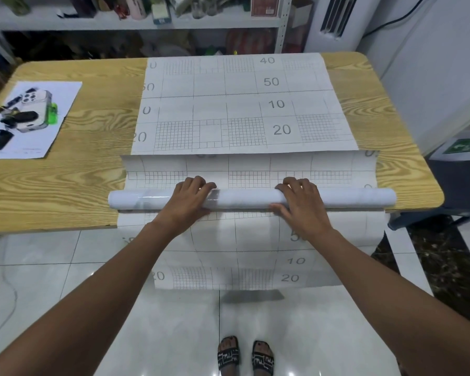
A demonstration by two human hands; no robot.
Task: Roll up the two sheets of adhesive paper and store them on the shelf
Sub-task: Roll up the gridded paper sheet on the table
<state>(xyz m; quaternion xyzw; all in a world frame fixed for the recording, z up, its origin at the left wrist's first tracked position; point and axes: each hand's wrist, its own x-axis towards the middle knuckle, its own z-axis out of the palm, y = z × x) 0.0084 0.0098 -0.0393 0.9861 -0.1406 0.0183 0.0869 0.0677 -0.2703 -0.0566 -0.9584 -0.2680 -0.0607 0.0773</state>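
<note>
Two sheets of white adhesive paper with grey grid lines and numbers lie on a wooden table (65, 191). The far sheet (242, 104) is spread flat across the table's middle. The near sheet (242, 240) is partly rolled into a white tube (250, 199) at the table's front edge, and its loose end hangs over the edge toward the floor. My left hand (190, 196) and my right hand (301, 202) both rest on top of the tube, fingers curled over its far side. The shelf (136, 23) stands behind the table.
A printed sheet with photos of devices (30, 118) lies at the table's left. The shelf is crowded with bottles and boxes. A white unit (334, 23) stands at the back right, a dark bin (456, 169) to the right. White tiled floor and my sandalled feet (244, 356) are below.
</note>
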